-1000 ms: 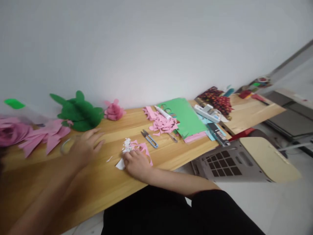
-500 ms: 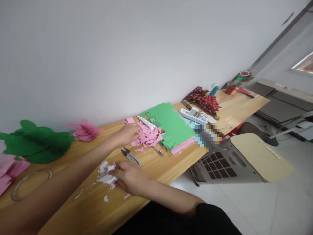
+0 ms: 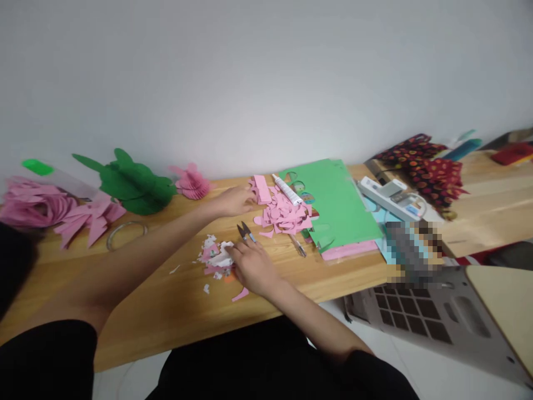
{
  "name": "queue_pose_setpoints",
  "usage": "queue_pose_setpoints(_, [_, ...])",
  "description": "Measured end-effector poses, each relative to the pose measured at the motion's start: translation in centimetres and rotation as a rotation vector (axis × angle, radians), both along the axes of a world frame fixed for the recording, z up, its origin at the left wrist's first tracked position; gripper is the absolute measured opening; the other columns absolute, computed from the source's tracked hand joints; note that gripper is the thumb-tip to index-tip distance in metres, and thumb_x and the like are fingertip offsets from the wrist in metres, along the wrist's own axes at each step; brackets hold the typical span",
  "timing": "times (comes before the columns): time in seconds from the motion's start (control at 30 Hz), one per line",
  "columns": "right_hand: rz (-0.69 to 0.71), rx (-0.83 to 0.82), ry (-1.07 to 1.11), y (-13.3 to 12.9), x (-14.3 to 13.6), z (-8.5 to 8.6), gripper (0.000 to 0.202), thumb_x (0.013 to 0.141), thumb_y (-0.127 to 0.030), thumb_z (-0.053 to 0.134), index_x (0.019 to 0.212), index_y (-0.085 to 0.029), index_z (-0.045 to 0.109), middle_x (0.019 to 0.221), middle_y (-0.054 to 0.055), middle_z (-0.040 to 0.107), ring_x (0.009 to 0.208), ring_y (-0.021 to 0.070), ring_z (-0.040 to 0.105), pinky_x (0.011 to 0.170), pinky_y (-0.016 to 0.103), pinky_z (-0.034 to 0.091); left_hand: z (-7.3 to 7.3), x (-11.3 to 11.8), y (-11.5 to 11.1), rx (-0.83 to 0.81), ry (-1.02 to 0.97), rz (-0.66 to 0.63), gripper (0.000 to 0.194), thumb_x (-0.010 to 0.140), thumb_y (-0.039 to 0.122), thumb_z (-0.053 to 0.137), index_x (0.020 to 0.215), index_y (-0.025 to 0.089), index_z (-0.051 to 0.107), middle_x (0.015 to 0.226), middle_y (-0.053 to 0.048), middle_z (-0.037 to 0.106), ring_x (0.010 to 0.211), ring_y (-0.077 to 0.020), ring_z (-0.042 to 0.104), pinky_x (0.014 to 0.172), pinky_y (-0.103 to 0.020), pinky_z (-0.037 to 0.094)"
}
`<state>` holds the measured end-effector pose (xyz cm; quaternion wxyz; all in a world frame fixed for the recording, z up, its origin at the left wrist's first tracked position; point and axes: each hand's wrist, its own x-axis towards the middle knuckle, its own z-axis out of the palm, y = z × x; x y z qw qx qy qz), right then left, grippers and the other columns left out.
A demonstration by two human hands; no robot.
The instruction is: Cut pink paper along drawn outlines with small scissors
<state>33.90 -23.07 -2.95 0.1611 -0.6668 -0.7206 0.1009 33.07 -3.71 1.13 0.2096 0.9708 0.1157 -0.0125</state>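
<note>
My left hand reaches to the left edge of a heap of pink paper scraps; its fingers are bent, and the fingertips are too blurred to show a hold. My right hand rests on a small pile of white and pink scraps, its fingertips touching the white paper. What lies under its fingers is hidden. Small thread snips lie just above my right hand, partly covered by it. A white tube lies on top of the pink heap.
A green sheet and a power strip lie to the right. A pen lies below the pink heap. Green and pink paper shapes and a clear ring are at the left. A grey crate stands beyond the table's front edge.
The view has swung left, bringing more paper shapes into sight. My left hand now sits beside the pink heap rather than over its edge. My right hand remains at the white scraps.
</note>
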Motion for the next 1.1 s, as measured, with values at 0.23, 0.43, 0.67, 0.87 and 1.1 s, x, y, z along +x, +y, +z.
queue_pose_setpoints(0.23, [0.089, -0.058, 0.027, 0.6, 0.9, 0.3, 0.025, 0.09, -0.011, 0.056, 0.111, -0.015, 0.068, 0.105, 0.013, 0.067, 0.1, 0.0238, 0.059, 0.086, 0.036, 0.047, 0.2, -1.0, -0.3, 0.058, 0.071, 0.171, 0.031, 0.085, 0.022, 0.055, 0.115, 0.022, 0.064, 0.129, -0.009, 0.061, 0.12, -0.0255, 0.056, 0.103, -0.036, 0.041])
queue_pose_setpoints(0.43, [0.134, 0.009, 0.149, 0.1, 0.4, 0.5, 0.046, 0.085, -0.014, 0.056, 0.131, -0.013, 0.056, 0.117, 0.014, 0.068, 0.111, 0.0248, 0.057, 0.094, 0.038, 0.046, -0.2, 3.2, -1.7, 0.073, 0.097, 0.508, 0.05, 0.093, 0.047, 0.044, 0.126, 0.01, 0.052, 0.12, -0.022, 0.065, 0.112, -0.0339, 0.063, 0.089, -0.041, 0.05])
queue_pose_setpoints(0.67, [-0.416, -0.124, 0.216, 2.3, 7.6, 4.7, 0.025, 0.087, -0.013, 0.051, 0.101, -0.018, 0.071, 0.102, 0.007, 0.074, 0.092, 0.0189, 0.068, 0.082, 0.029, 0.05, -0.1, 5.2, -0.1, -0.033, 0.194, 0.598, 0.048, 0.086, 0.047, 0.063, 0.12, 0.013, 0.058, 0.119, -0.016, 0.065, 0.108, -0.0291, 0.064, 0.089, -0.044, 0.052])
queue_pose_setpoints(0.87, [-0.676, -0.199, 0.088, 8.8, 13.1, 4.7, 0.031, 0.092, -0.02, 0.049, 0.114, -0.009, 0.067, 0.109, 0.017, 0.073, 0.103, 0.0256, 0.067, 0.087, 0.031, 0.047, -0.7, 3.9, 1.3, -0.151, 0.247, 0.558, 0.034, 0.091, 0.035, 0.06, 0.121, 0.018, 0.058, 0.122, -0.01, 0.061, 0.104, -0.0228, 0.063, 0.086, -0.043, 0.055])
queue_pose_setpoints(1.1, [-0.712, -0.295, -0.003, 12.9, 12.7, 3.6, 0.034, 0.09, -0.033, 0.054, 0.106, -0.009, 0.071, 0.105, 0.019, 0.073, 0.1, 0.0267, 0.069, 0.079, 0.028, 0.049, -1.6, 2.8, 1.7, -0.227, 0.225, 0.505, 0.035, 0.092, 0.036, 0.059, 0.122, 0.017, 0.058, 0.12, -0.01, 0.062, 0.1, -0.0222, 0.063, 0.084, -0.043, 0.056])
